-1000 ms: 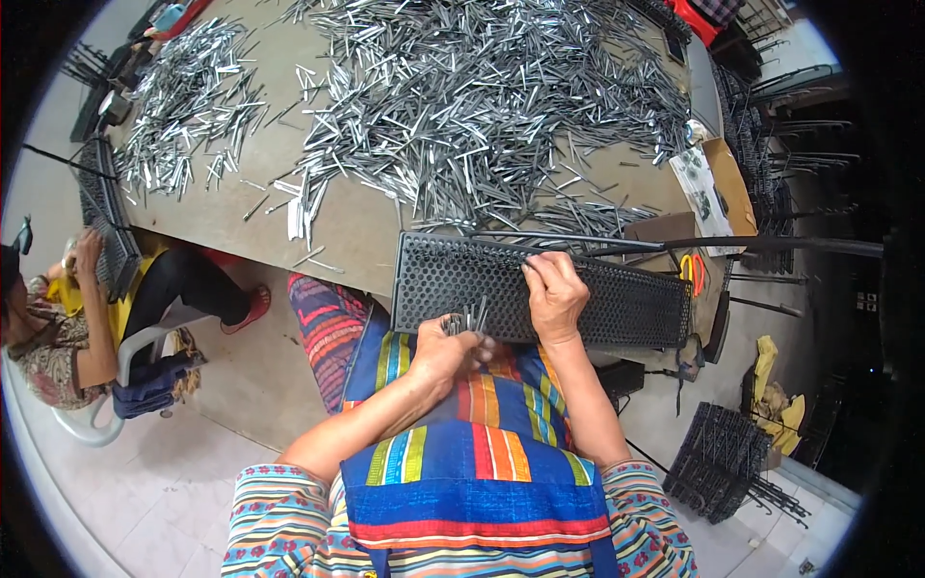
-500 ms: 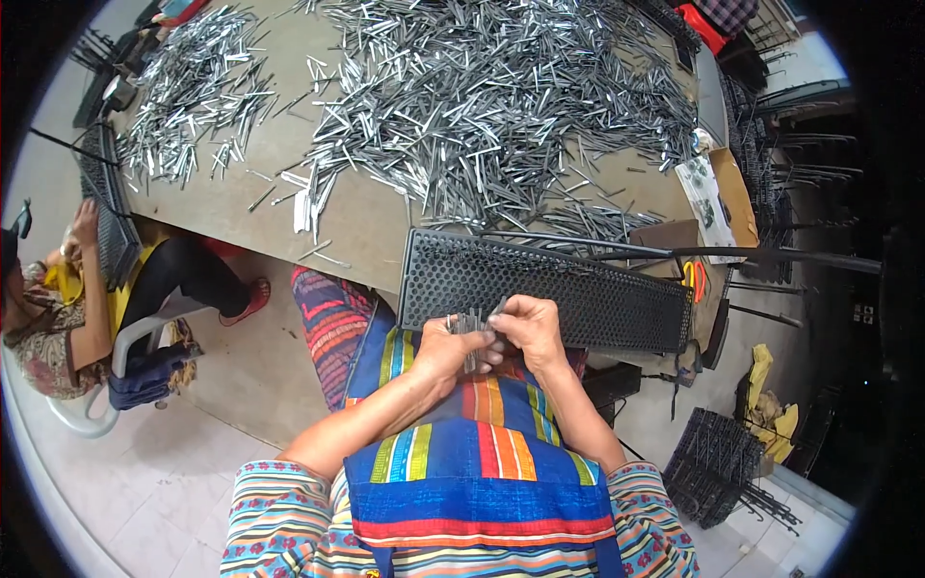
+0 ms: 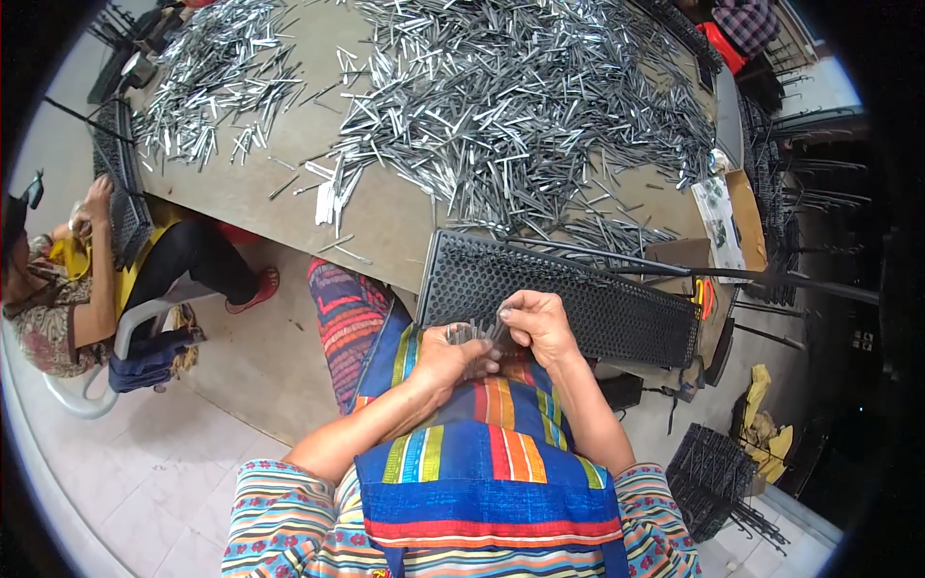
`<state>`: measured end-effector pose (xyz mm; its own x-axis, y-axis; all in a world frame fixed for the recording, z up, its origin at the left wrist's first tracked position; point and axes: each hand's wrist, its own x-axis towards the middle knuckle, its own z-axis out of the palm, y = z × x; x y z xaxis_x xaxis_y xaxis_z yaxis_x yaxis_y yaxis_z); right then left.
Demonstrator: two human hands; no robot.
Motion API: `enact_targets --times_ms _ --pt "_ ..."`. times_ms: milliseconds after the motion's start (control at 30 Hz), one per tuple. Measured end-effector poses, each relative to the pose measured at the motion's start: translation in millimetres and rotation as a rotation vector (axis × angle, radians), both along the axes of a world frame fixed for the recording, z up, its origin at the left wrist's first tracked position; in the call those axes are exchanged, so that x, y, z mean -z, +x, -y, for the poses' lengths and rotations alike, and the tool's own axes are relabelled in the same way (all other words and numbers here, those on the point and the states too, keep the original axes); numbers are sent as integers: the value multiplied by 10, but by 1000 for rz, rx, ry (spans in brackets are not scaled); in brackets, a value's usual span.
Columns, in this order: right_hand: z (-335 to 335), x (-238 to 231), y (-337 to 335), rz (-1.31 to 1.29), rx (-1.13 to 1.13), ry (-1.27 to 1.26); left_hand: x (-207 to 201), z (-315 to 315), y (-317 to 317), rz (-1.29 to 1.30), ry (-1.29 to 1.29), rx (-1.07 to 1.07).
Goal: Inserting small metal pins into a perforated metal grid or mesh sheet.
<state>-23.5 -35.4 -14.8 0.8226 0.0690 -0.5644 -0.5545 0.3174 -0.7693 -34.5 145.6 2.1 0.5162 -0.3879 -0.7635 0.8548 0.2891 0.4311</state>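
My left hand point(image 3: 449, 361) is closed around a small bunch of thin grey metal strips point(image 3: 474, 332), whose ends stick up past the fingers. Close beside it, my right hand point(image 3: 541, 329) pinches thumb and forefinger together at what looks like one thin strip, slightly blurred. Both hands are above my lap, at the near edge of a long black perforated rack point(image 3: 578, 299). This rack leans against the table edge, its face full of small holes. Beyond it, a large heap of similar metal strips point(image 3: 520, 116) covers much of the table point(image 3: 385, 207).
A smaller strip pile point(image 3: 217, 82) lies far left. At the right are an open cardboard box point(image 3: 742, 217), orange-handled scissors point(image 3: 706, 297) and a dark bar point(image 3: 771, 279) crossing sideways. Another person point(image 3: 72, 289) sits at left beside a perforated rack point(image 3: 120, 183). Black racks point(image 3: 713, 472) stand lower right.
The view has shifted slightly, so the table and rack appear farther right. My right hand has moved a little away from the bunch in my left hand.
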Motion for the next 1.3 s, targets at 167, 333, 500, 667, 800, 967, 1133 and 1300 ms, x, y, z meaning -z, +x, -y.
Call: enact_targets --times_ms 167,333,500,667,800,967,1133,1300 --pt "-214 -78 173 252 153 -219 165 -183 -118 42 -75 77" --pt "-528 -129 387 429 162 -311 222 -205 -228 255 -63 158" --pt "-566 -50 444 423 252 -223 116 -369 -167 114 -8 -168" --pt "-619 59 462 665 208 -562 170 -476 -250 66 -80 -100" --pt "-645 27 468 787 146 -687 196 -491 -299 131 -66 -19" --pt "-610 94 465 735 154 -661 39 -487 -191 55 -63 -244" --pt "-633 51 456 770 146 -696 92 -556 168 151 219 -377" --pt "-777 -87 392 759 -3 -744 442 -542 487 172 242 -338"
